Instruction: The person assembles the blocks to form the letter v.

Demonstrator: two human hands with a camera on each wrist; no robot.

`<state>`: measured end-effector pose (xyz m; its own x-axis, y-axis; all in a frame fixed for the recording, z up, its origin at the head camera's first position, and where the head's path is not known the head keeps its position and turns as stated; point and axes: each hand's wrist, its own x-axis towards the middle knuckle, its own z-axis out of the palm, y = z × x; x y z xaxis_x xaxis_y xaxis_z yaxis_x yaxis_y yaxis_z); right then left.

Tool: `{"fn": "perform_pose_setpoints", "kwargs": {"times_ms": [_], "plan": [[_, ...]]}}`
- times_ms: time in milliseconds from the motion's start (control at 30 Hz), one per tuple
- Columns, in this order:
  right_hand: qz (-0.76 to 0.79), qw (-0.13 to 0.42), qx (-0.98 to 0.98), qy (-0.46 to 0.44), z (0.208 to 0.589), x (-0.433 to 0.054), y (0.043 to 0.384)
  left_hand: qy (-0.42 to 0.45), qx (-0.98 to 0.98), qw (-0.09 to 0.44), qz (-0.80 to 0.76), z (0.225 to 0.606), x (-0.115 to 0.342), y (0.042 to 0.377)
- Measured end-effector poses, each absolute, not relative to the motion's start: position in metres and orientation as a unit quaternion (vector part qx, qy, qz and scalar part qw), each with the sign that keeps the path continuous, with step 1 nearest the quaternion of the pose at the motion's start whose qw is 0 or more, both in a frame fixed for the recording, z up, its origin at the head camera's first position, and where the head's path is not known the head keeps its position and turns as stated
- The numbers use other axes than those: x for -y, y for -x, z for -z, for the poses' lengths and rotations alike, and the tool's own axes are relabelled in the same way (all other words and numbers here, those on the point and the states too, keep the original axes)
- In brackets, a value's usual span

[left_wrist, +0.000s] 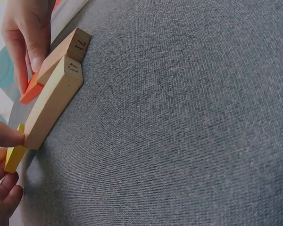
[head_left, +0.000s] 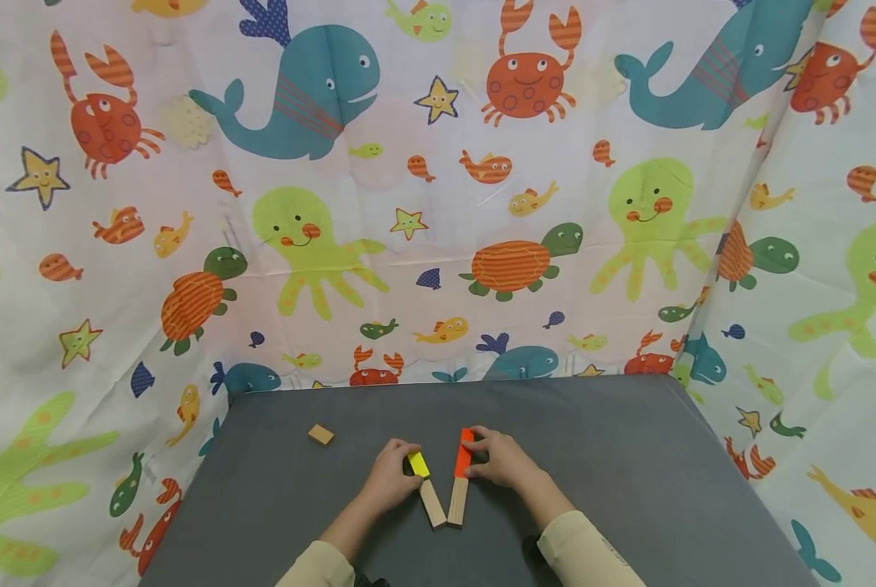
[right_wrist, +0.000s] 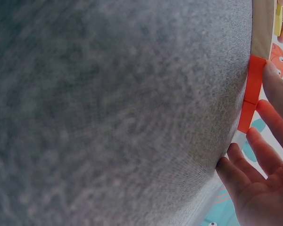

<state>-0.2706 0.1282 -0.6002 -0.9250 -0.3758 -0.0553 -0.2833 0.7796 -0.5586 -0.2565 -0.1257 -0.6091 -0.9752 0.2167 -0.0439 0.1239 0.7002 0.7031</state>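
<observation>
In the head view, my left hand (head_left: 392,474) pinches a small yellow block (head_left: 419,465) between thumb and fingers. The yellow block lies against the far end of a plain wooden block (head_left: 433,505) stamped 43 on its near end. My right hand (head_left: 505,462) has its thumb and fingers on two orange-red blocks (right_wrist: 255,84), lined up end to end with a seam between them. They continue from a second wooden block (head_left: 457,502), stamped 71. The near ends of both wooden blocks meet, so the two rows form a V on the table.
A small loose wooden block (head_left: 321,434) lies on the grey cloth-covered table (head_left: 592,473), farther back to the left. Behind the table and along its sides hangs a white curtain (head_left: 379,285) printed with sea animals.
</observation>
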Motion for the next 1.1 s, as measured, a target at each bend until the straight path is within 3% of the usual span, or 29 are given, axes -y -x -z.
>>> {"fn": "perform_pose_setpoints", "kwargs": {"times_ms": [467, 1100], "plan": [[0.281, 0.079, -0.941, 0.171, 0.599, -0.1259, 0.2691, -0.096, -0.917, 0.081, -0.378, 0.6139, 0.127, 0.2571], [0.285, 0.086, -0.94, 0.165, 0.5973, -0.1268, 0.2685, -0.107, -0.913, 0.064, -0.387, 0.6129, 0.1337, 0.2572]]}}
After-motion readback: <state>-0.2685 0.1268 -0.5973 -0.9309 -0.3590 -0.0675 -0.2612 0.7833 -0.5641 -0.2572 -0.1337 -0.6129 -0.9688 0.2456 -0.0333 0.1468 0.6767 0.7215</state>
